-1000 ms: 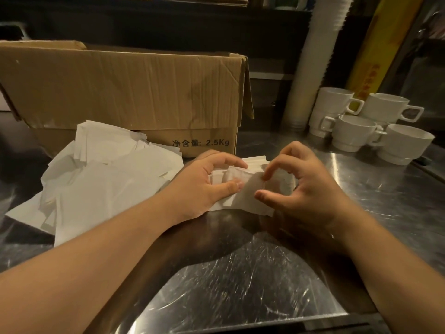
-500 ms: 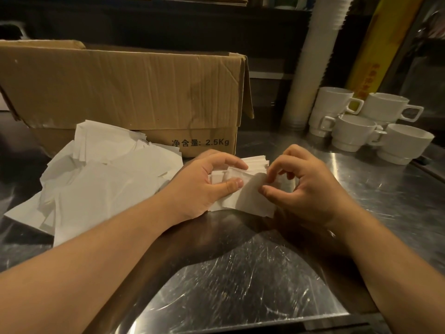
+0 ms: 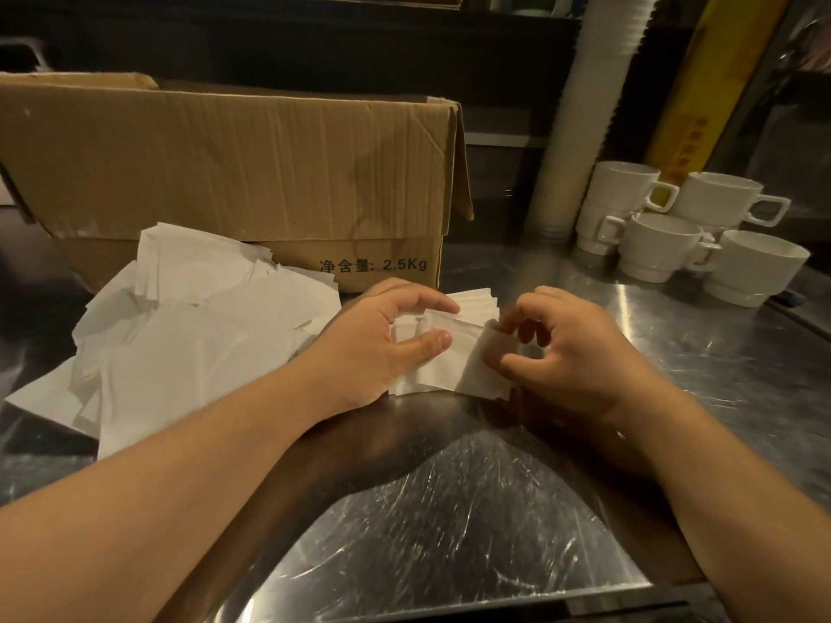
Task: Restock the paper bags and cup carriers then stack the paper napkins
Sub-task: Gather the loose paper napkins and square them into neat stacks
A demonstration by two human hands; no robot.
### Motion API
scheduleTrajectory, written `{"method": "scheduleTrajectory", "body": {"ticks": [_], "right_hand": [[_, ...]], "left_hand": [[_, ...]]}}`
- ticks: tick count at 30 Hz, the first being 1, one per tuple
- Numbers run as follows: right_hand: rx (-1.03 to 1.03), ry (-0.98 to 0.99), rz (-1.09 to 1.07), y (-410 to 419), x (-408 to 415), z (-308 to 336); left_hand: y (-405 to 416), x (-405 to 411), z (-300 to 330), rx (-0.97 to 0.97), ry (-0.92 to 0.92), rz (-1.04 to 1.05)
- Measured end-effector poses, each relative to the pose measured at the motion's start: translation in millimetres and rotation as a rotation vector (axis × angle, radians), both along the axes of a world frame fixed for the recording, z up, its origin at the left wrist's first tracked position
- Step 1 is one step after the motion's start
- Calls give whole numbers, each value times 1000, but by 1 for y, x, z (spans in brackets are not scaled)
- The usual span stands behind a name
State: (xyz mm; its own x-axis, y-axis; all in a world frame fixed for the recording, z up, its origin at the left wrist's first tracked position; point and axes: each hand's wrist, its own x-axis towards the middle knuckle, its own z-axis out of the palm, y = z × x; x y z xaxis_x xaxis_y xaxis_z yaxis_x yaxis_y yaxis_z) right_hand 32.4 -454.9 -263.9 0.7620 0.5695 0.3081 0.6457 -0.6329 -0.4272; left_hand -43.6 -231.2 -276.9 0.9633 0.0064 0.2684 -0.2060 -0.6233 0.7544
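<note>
In front of the cardboard box [image 3: 234, 173], the left hand [image 3: 382, 344] grips the small napkin stack [image 3: 449, 353] on the table [image 3: 449, 532] while the right hand [image 3: 571, 353] pinches its top sheet's corner. Best to square each napkin's edges before drawing more from the loose pile [image 3: 189, 335] left of the stack.

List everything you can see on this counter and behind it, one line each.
napkin stack: one, white, on the counter between the hands
loose napkins: one untidy heap, white, counter left, in front of the box
cardboard box: one, brown, open, back left
cups: five visible, white, some stacked, back right
paper cup column: one tall stack, white, left of the cups
yellow roll: one, yellow, leaning behind the cups
counter: one, steel, scratched
left hand: gripping the napkin stack
right hand: pinching the stack's right edge
</note>
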Motion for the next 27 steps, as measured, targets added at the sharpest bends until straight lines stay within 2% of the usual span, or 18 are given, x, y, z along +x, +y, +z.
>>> {"method": "scheduleTrajectory", "body": {"ticks": [10, 15, 19, 23, 27], "right_hand": [[145, 25, 1, 3, 2, -3], [187, 161, -18, 0, 2, -2], [231, 164, -35, -2, 4, -2], [342, 183, 37, -3, 1, -1], [368, 158, 112, 1, -4, -2]], "left_hand": [[1, 2, -1, 19, -12, 11], [1, 1, -2, 13, -7, 22], [0, -1, 1, 4, 18, 18], [-1, -3, 4, -49, 93, 9], [-1, -4, 5, 15, 84, 15]]}}
